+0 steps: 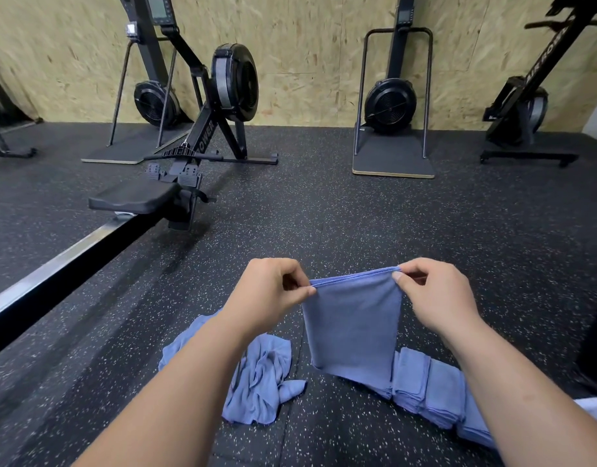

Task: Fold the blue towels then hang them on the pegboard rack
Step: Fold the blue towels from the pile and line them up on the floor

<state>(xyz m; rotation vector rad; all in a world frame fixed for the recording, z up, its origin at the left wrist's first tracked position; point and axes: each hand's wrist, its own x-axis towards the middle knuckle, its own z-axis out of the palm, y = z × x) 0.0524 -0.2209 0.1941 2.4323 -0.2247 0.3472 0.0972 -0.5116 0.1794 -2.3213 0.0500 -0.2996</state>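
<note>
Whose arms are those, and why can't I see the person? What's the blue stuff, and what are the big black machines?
The camera sits on the person's head and looks down, so you see only their arms, as if through their eyes. The left hand and the right hand each pinch a top corner of a blue towel, which hangs between them and looks doubled over. On the speckled black floor, a crumpled heap of blue towels lies on the left, not folded yet. On the right is a neat stack of folded towels. The black machines are for exercise: a rowing machine with a seat stands on the left, near the wooden wall.
</note>
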